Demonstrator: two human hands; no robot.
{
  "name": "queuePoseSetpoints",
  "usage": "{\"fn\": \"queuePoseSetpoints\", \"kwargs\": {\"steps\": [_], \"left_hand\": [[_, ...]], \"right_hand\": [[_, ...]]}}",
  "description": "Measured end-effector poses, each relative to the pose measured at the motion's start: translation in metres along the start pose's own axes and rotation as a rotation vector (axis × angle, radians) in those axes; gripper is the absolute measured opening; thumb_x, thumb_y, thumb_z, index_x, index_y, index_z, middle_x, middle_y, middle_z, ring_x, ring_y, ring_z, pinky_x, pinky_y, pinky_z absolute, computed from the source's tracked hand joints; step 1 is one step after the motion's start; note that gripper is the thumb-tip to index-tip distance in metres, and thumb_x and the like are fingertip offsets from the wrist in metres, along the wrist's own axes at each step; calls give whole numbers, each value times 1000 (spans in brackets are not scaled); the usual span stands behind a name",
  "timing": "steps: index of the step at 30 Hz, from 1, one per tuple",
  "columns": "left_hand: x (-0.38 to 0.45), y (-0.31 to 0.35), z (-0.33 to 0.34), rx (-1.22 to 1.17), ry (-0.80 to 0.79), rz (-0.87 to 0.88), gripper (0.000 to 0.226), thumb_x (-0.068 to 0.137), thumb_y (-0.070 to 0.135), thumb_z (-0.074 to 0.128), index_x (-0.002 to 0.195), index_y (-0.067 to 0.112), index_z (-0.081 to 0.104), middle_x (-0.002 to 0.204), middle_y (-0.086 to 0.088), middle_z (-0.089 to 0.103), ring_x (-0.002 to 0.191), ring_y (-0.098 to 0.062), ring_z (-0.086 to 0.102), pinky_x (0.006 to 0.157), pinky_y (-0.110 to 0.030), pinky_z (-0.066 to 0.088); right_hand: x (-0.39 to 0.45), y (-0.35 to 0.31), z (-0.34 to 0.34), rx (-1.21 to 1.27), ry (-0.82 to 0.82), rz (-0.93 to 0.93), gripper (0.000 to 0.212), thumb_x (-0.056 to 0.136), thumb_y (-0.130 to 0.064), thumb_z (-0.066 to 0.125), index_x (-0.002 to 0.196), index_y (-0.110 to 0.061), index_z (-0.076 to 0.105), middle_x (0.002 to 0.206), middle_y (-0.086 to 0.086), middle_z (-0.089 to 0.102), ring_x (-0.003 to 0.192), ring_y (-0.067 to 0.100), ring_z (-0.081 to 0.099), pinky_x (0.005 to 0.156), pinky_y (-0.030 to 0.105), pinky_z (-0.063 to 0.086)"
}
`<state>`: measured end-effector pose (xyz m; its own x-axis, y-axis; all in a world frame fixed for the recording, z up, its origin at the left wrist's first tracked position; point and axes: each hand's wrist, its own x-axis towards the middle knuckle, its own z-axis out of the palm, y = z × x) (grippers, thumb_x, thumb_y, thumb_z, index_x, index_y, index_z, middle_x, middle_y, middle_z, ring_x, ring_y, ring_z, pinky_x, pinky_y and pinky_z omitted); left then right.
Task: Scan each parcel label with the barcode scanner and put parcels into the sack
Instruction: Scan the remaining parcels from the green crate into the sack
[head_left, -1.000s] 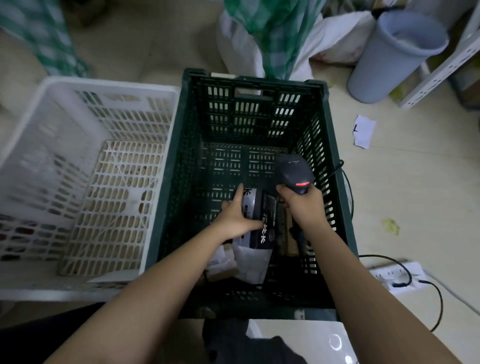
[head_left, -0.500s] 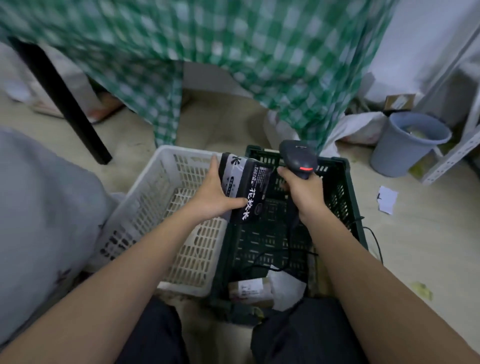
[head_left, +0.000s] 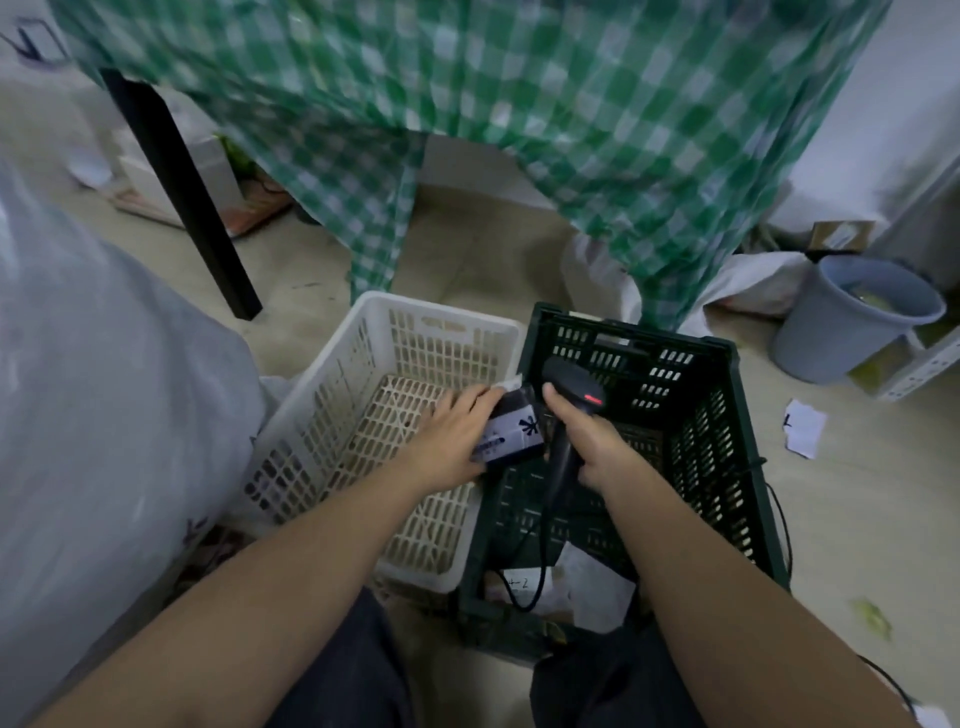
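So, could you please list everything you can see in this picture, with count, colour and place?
dark plastic-wrapped parcel: one, black and white, held above where the two crates meet
handheld barcode scanner: one, black with a red mark, over the green crate
slatted plastic crate: one, dark green, centre right on the floor
parcels in the green crate: a few, pale, at its near end
slatted plastic basket: one, white, left of the green crate
large sack: one, grey, far left
checked cloth: one, green and white, hanging behind
plastic bin: one, grey-blue, far right
paper scrap: one, white, floor at right
left hand: grips the parcel
right hand: grips the scanner
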<state>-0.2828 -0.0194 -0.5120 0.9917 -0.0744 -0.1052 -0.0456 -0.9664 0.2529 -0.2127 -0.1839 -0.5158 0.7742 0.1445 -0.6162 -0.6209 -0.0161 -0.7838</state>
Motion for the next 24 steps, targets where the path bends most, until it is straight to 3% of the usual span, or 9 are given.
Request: {"fn": "queuePoseSetpoints", "kwargs": {"steps": [2, 5, 7, 10, 13, 16, 19, 22, 24], "left_hand": [[3, -4, 7, -114, -52, 43, 77, 87, 27, 66, 148, 30, 19, 149, 2, 24, 131, -27, 27, 104, -49, 32], [6, -14, 15, -302, -59, 84, 64, 90, 25, 65, 145, 33, 35, 146, 6, 32, 130, -23, 29, 109, -44, 28], [9, -17, 20, -392, -89, 131, 55, 89, 20, 66, 141, 27, 47, 145, 4, 39, 134, -23, 32, 114, -42, 24], [11, -14, 24, -507, -91, 124, 41, 89, 10, 66, 129, 19, 61, 144, 1, 47, 136, -18, 37, 116, -35, 26], [11, -12, 18, -682, 2, -11, 36, 85, 6, 70, 120, 14, 66, 130, -3, 58, 126, -20, 50, 107, -32, 39], [10, -15, 11, -475, 130, -234, 67, 78, 26, 79, 137, 21, 48, 136, -4, 42, 131, -25, 35, 107, -34, 32], [3, -14, 5, -531, 23, -547, 103, 73, 47, 79, 148, 13, 18, 150, -12, 20, 140, -32, 20, 110, -42, 27], [-2, -18, 7, -799, -136, -629, 105, 80, 48, 71, 150, 6, 3, 157, -11, 20, 140, -32, 30, 106, -41, 33], [-5, -20, 6, -915, -186, -597, 101, 85, 42, 68, 152, 11, -1, 155, -7, 28, 136, -29, 37, 100, -40, 38]], "right_hand": [[17, 13, -8, -90, 33, 27, 94, 43, -63, 88, 119, -13, 65, 113, 10, 71, 103, 31, 66, 90, 42, 52], [29, 22, -17, -133, 65, 26, 121, 12, -73, 85, 116, -15, 66, 114, 8, 70, 107, 33, 64, 100, 52, 47], [27, 14, -21, -125, 68, -36, 102, 26, -66, 90, 112, -15, 69, 109, 7, 72, 101, 31, 67, 98, 50, 50], [-1, 0, -17, -220, 0, -94, 50, 66, -34, 88, 107, -12, 71, 104, 6, 73, 94, 23, 69, 90, 38, 55], [-4, 4, -16, -315, -31, -134, 31, 75, -5, 81, 102, -9, 67, 96, 6, 69, 80, 14, 64, 70, 24, 51], [-4, 6, -14, -315, -25, -144, 36, 76, 2, 78, 109, -2, 65, 100, 11, 67, 80, 16, 63, 69, 22, 49], [-3, 4, -13, -301, -19, -129, 36, 76, 2, 78, 109, -3, 64, 100, 10, 66, 85, 19, 62, 73, 25, 48], [-1, 4, -15, -291, -23, -121, 33, 75, 2, 79, 103, -7, 64, 96, 8, 66, 82, 18, 63, 70, 26, 49], [2, 5, -16, -281, -9, -133, 34, 73, 1, 80, 103, -8, 65, 94, 7, 67, 84, 20, 64, 77, 29, 49]]}}
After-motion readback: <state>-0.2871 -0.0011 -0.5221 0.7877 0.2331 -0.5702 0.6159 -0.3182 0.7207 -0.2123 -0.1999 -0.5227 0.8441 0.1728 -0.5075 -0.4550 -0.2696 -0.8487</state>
